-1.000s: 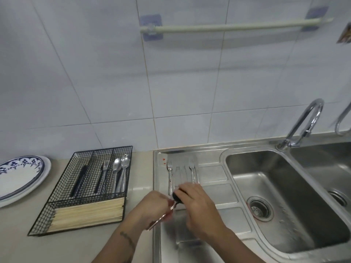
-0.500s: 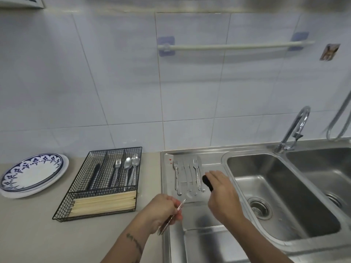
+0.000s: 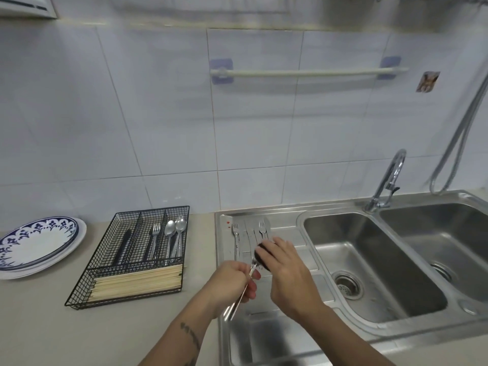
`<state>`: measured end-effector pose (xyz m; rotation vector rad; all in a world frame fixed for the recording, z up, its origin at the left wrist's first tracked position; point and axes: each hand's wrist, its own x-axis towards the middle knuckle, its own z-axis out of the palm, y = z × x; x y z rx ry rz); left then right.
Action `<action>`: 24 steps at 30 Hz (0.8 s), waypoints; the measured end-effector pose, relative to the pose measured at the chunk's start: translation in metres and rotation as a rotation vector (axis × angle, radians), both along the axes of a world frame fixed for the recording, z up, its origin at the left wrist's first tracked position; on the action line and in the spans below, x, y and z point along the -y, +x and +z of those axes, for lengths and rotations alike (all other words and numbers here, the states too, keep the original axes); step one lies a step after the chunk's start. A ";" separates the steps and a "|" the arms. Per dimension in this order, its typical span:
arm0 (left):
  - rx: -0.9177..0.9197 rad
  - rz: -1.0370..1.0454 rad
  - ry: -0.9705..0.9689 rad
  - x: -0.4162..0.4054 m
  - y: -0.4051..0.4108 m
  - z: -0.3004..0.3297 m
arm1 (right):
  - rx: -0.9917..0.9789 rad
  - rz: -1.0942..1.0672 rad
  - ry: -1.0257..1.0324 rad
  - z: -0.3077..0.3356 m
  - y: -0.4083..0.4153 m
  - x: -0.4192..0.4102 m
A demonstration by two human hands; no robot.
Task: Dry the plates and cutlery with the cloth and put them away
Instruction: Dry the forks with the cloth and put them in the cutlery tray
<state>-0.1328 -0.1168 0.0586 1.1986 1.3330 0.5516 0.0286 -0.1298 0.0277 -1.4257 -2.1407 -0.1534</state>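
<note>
My left hand (image 3: 232,282) grips the handle of a metal cutlery piece (image 3: 239,299) that slants up to the right over the drainboard. My right hand (image 3: 286,268) holds a small dark cloth (image 3: 261,256) pressed around the upper end of that piece, hiding its head. Several forks (image 3: 235,240) lie on the steel drainboard (image 3: 286,229) just behind my hands. A black wire cutlery tray (image 3: 105,273) on the counter to the left holds a fork, two spoons (image 3: 175,231), dark-handled pieces and chopsticks. Blue-patterned plates (image 3: 39,241) are stacked at the far left.
A double steel sink (image 3: 375,262) with a tap (image 3: 388,178) fills the right side; a hose (image 3: 456,143) hangs beside it. A towel rail (image 3: 303,73) is fixed on the tiled wall. Beige counter (image 3: 52,326) lies in front of the tray.
My right hand, held apart over the forks half a second ago, has come back to the left hand, and the dark cloth is on the cutlery piece's upper end again. The view has tilted up.
</note>
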 end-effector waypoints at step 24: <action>0.254 0.347 0.257 -0.004 -0.008 -0.004 | -0.526 -0.147 -0.282 0.009 -0.008 0.018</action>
